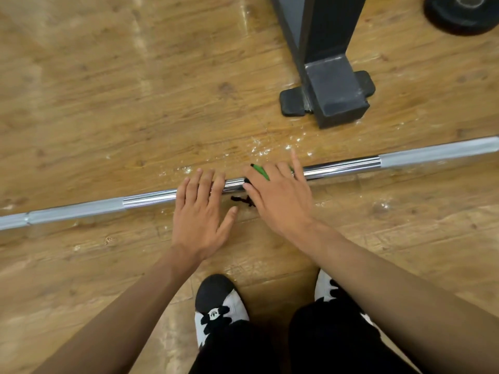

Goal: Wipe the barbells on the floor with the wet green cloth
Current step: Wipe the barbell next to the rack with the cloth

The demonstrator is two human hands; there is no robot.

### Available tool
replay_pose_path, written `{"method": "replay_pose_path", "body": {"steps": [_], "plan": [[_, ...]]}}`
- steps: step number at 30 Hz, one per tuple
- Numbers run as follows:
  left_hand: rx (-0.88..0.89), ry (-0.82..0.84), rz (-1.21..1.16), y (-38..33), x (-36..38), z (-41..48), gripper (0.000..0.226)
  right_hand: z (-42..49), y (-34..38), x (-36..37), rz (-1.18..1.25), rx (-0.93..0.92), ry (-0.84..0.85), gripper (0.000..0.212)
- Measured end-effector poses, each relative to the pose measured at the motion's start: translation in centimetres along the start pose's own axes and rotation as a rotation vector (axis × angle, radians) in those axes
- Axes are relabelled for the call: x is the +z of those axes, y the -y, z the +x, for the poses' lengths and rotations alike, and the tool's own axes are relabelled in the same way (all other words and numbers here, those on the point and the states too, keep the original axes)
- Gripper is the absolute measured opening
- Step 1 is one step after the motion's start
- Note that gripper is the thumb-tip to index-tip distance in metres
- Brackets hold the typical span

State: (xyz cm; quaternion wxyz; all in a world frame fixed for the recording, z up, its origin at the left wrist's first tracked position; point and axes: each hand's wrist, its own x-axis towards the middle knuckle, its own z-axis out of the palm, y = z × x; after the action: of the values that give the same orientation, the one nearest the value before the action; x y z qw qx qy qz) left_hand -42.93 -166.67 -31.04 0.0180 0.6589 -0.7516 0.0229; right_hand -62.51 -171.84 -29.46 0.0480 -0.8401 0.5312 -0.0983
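**Barbell on the floor with cloth pressed to its shaft**

A single barbell (pixel 343 167) lies on the wooden floor (pixel 108 103). It crosses the whole frame on a shallow diagonal, from the lower left edge up to the right edge. Its middle is smooth chrome, and duller knurled sections sit further out on each side.

The green cloth (pixel 260 172) rests on the chrome section just right of the frame's centre. It is almost wholly covered, with only a green strip showing between the fingers. The right hand (pixel 280 195) lies flat over the cloth and presses it onto the bar. Its fingers are extended and spread, not curled round the shaft.

The left hand (pixel 201 211), just beside it toward the left, rests its straight fingers across the bar, thumb splayed and palm open.

Dark frayed strands (pixel 243 200) lie on the floor between the two hands. Whether they belong to the cloth cannot be told. Shiny wet patches (pixel 264 149) mark the boards just above the bar.

A dark metal machine foot (pixel 334 90) stands in the upper right of centre, apart from the bar. A black weight plate (pixel 459 14) lies in the upper right corner.

Black-and-white shoes (pixel 216 306) and dark trousers (pixel 324 341) fill the bottom centre
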Motion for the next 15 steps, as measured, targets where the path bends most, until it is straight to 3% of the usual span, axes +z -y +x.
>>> {"method": "replay_pose_path", "body": {"steps": [5, 9, 15], "plan": [[-0.005, 0.012, 0.009, 0.0, -0.2, 0.9, 0.078, -2.0, -7.9, -0.9, -0.010, 0.261, -0.175, 0.036], [-0.005, 0.034, -0.006, 0.3, -0.6, 1.6, 0.084, -0.5, -7.5, -1.3, 0.017, 0.405, -0.196, 0.034], [0.106, 0.062, -0.093, 2.0, -1.2, 2.1, 0.078, 2.0, 0.8, 0.5, 0.014, 0.158, -0.085, 0.039]]}}
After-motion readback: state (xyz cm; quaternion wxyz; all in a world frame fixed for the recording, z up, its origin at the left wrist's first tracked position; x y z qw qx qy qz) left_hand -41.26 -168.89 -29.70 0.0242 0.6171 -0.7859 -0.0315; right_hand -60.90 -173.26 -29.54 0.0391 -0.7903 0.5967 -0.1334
